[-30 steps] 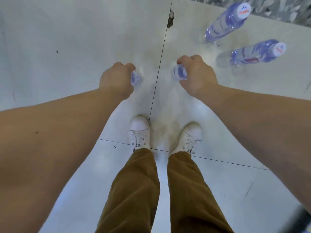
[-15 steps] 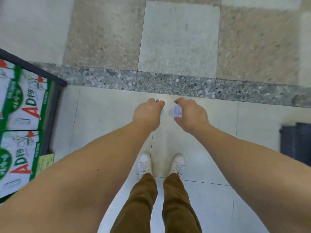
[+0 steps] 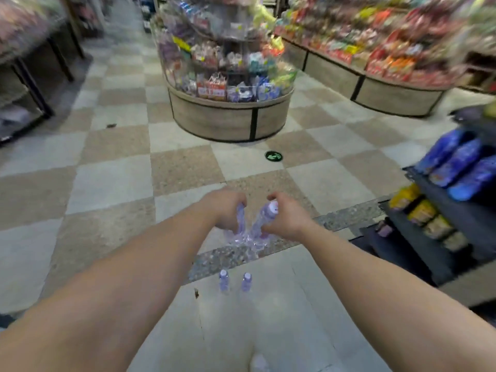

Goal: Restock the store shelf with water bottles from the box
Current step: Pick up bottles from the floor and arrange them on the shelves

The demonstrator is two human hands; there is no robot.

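Both arms reach forward over the tiled floor (image 3: 107,183). The left hand (image 3: 224,209) has its grip closed round one water bottle (image 3: 240,216), the right hand (image 3: 285,217) round another bottle (image 3: 264,218) — white cap up, their lower ends nearly meeting. Two more bottles (image 3: 224,281) stand upright on the floor below the hands. A dark shelf (image 3: 442,210) with blurred packages stands to the right — a round display stand (image 3: 228,114) farther ahead.

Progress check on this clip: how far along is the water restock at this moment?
Done: nothing shelved that this view shows. In hand: the left hand grips one water bottle, the right hand another, both held over the aisle floor. Left: two bottles stand on the floor below; the dark shelf at right isn't reached yet.
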